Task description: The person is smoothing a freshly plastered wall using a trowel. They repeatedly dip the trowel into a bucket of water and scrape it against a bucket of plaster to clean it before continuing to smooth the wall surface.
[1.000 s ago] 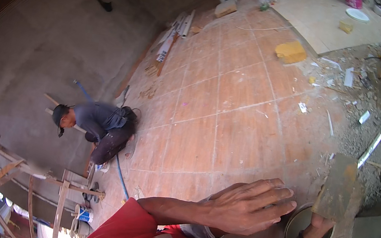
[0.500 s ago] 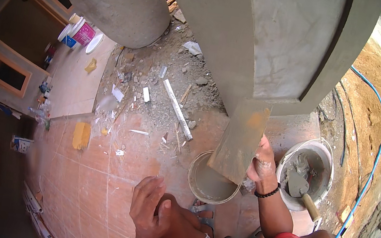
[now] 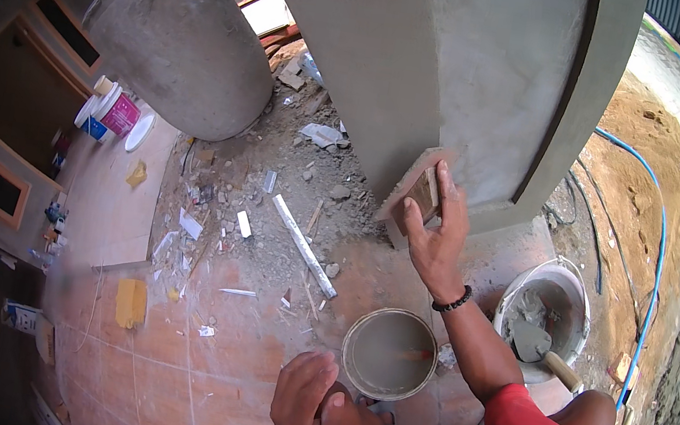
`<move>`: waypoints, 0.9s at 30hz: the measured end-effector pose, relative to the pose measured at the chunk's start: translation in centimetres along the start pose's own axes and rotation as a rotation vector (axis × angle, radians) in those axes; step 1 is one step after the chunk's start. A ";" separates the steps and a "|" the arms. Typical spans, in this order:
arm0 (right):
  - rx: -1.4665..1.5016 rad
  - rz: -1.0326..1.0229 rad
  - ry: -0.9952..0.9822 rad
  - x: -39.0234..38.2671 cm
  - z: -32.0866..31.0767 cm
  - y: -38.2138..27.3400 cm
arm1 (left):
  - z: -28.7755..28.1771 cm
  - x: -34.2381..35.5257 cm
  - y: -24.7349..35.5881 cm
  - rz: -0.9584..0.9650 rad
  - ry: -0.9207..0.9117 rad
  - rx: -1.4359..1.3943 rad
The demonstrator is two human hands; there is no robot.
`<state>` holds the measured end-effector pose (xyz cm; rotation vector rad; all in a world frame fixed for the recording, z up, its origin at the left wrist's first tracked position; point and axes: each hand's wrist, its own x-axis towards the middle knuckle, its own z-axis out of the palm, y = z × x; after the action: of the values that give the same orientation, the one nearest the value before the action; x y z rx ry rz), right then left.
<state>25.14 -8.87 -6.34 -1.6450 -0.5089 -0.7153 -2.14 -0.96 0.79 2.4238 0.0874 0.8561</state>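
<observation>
My right hand [image 3: 440, 239] is closed on the handle of a wooden plastering float [image 3: 403, 190], which lies against the lower corner of a grey plastered pillar [image 3: 385, 68]. The thumb is on one side of the handle, the fingers on the other. By my bent knee, my left hand [image 3: 306, 403] is raised and holds nothing, its thumb apart from the loosely bent fingers. A round bucket [image 3: 347, 345] of cloudy grey water stands between my arms. To its right is a pale bucket [image 3: 584, 315] with wet mortar, where a trowel [image 3: 530, 341] rests, its wooden handle over the rim.
A large concrete cylinder [image 3: 181, 36] stands at the far left. Rubble and a white strip [image 3: 304, 244] lie before the pillar. On the tiles sits a yellow block [image 3: 131, 304]. A blue hose [image 3: 662, 232] runs along the sandy ground at right.
My right hand has carried the float up and away from above the water bucket, turning it against the pillar's lower corner. My left hand stays by the knee. The view has shifted slightly.
</observation>
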 end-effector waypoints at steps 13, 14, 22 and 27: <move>-0.337 -0.189 -0.326 -4.3 -0.6 5.2 | -0.8 -0.1 -1.0 -0.008 -0.008 -0.145; -0.310 -0.191 -0.281 -3.3 -0.6 4.1 | -1.1 -0.1 -1.0 -0.004 0.001 -0.122; -0.416 -0.265 -0.162 10.5 -0.3 -5.9 | -1.0 -0.4 -1.3 -0.022 0.020 -0.132; -0.502 -0.289 -0.345 0.7 0.1 2.9 | -0.5 0.0 -1.2 -0.009 -0.011 -0.191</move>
<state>27.62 -9.34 -7.92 -2.2127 -0.8783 -0.8178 -2.31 0.25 0.47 2.2474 0.0117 0.8086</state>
